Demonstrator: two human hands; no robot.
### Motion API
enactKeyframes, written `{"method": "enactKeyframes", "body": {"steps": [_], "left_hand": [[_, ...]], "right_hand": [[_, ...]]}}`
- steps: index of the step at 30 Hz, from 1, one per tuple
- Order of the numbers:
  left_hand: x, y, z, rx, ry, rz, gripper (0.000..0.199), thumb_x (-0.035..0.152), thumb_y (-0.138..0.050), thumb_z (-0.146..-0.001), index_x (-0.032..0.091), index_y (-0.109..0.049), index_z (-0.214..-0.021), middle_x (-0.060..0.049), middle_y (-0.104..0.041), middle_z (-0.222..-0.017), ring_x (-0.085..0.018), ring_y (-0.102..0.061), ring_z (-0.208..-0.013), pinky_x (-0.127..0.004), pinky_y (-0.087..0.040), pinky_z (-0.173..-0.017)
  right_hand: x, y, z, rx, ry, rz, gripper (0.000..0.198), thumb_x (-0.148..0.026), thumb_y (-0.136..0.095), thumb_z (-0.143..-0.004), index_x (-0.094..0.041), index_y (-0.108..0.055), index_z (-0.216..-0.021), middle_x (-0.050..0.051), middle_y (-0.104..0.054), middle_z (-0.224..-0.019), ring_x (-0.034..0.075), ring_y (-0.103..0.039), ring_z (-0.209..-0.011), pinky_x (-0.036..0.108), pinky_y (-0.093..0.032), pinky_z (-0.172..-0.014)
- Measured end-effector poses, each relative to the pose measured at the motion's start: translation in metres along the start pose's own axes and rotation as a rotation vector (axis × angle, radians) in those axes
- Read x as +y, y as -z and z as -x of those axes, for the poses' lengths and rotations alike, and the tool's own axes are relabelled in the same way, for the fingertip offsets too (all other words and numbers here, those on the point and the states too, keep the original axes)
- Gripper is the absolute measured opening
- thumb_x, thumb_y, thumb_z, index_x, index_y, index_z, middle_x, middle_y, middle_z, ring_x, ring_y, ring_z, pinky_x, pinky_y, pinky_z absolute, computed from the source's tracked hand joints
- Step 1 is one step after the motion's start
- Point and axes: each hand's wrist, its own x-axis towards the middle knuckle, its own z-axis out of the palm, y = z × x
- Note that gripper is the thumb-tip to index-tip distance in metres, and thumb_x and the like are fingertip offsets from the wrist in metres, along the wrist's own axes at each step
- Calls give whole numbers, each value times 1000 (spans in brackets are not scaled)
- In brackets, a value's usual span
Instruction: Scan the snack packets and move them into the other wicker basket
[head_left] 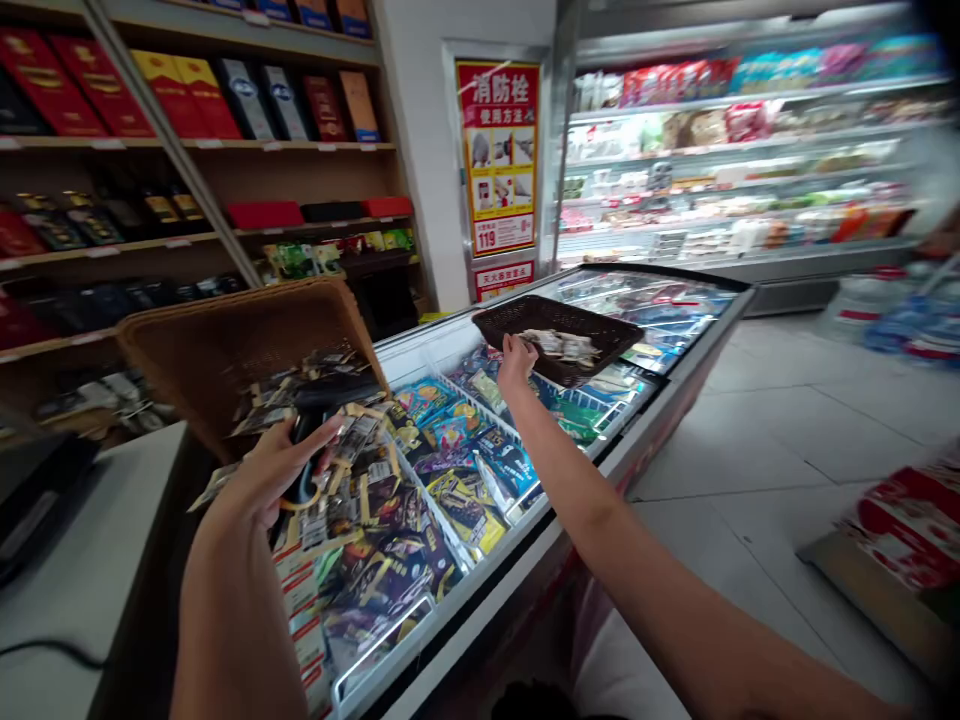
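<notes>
My left hand (274,465) is closed around a black handheld scanner (330,395), whose head points right over a heap of small packets (352,470). These packets have dark and tan wrappers. Farther off, my right hand (517,360) has its fingers bent over the near left rim of a dark woven basket (607,330). Several whitish packets (562,345) lie inside that basket, close to my fingertips. The basket is over the chest freezer (645,420). Behind my left hand, a large brown wicker basket (232,310) stands tilted and holds more small packets.
White wire dividers (427,490) part colourful bagged goods inside the freezer. A pale counter (127,540) with a black device is at left. Shelves of boxes (202,95) rise behind, and a lit display cooler (735,150) stands at the back right. Red cartons (911,520) sit on the tiled floor.
</notes>
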Motion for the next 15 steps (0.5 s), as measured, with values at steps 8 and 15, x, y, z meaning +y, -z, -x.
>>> {"method": "enactKeyframes", "body": {"steps": [8, 15], "left_hand": [[-1, 25, 12, 159, 22, 233, 72, 64, -96, -45, 17, -62, -86, 3, -57, -74, -7, -47, -55, -22, -36, -47], [-5, 21, 7, 103, -13, 229, 60, 59, -94, -58, 16, -64, -88, 3, -58, -76, -7, -49, -56, -22, -37, -48]], "right_hand": [[48, 4, 176, -1005, -370, 581, 39, -34, -79, -78, -25, -60, -111, 4, -67, -106, 18, -64, -85, 30, -54, -73], [64, 1, 216, -906, -555, 465, 40, -40, -80, -79, -23, -59, -108, 0, -65, -89, 15, -60, -77, 26, -50, -67]]}}
